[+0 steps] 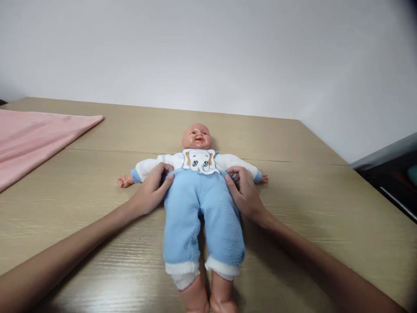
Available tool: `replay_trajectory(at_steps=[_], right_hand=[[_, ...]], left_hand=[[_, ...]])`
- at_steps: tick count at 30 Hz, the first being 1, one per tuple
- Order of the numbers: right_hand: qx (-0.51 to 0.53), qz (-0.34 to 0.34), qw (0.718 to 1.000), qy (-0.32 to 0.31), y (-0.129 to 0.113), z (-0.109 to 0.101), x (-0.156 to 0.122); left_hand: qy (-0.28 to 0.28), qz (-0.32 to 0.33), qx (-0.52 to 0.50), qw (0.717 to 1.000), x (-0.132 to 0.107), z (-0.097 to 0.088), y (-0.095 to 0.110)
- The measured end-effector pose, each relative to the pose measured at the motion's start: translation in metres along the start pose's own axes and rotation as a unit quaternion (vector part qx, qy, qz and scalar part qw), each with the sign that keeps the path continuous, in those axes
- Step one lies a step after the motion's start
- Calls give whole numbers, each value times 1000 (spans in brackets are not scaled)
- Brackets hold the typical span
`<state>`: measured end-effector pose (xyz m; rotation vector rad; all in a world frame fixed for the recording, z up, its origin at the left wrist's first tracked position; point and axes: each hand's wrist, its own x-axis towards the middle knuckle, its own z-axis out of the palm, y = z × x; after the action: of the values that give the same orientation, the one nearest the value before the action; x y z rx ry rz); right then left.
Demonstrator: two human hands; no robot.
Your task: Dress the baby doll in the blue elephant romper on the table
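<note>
A baby doll (197, 138) lies on its back on the table, head away from me and arms spread to the sides. It wears a white top with blue cuffs, an elephant-face patch (200, 161) on the chest, and fuzzy blue pants (202, 200) with white hems. My left hand (158, 184) pinches the waist of the pants at the left side, thumb in front. At the opposite side my right hand (243, 189) grips the waistband the same way, its fingers curled by the sleeve. The doll's feet run out of view at the bottom.
A pink cloth (39, 139) lies flat at the table's left. The wooden table (312, 182) has a seam running across it behind the doll's chest. A pale wall (195, 56) rises beyond the far edge, and a dark object (387, 169) stands past the right edge.
</note>
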<state>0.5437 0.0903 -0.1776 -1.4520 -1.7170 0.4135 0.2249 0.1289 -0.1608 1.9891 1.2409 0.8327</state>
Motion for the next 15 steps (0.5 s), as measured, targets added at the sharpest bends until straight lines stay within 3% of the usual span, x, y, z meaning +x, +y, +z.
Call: replay_trajectory(at_steps=[3,5,7,9,12,15], right_hand=[[-71,-43,997,10,-24,-14,-21],[-84,-95,991,-51,-46,-28,-42],[-99,-156,972,-149,-67,-40,-67],[-109,-216,949,-203,-79,-48,-90],[-124,-256,934,-216,-83,-47,-114],[-119,-237,941,-208,-78,-42,-125]], left_hand=[[98,53,75,991,-8,3,5],[119,109,108,981,-26,6,18],[82,165,123,975,-51,11,35],[15,203,129,970,-78,19,50],[-79,229,150,959,-108,31,62],[-145,215,149,954,-117,36,62]])
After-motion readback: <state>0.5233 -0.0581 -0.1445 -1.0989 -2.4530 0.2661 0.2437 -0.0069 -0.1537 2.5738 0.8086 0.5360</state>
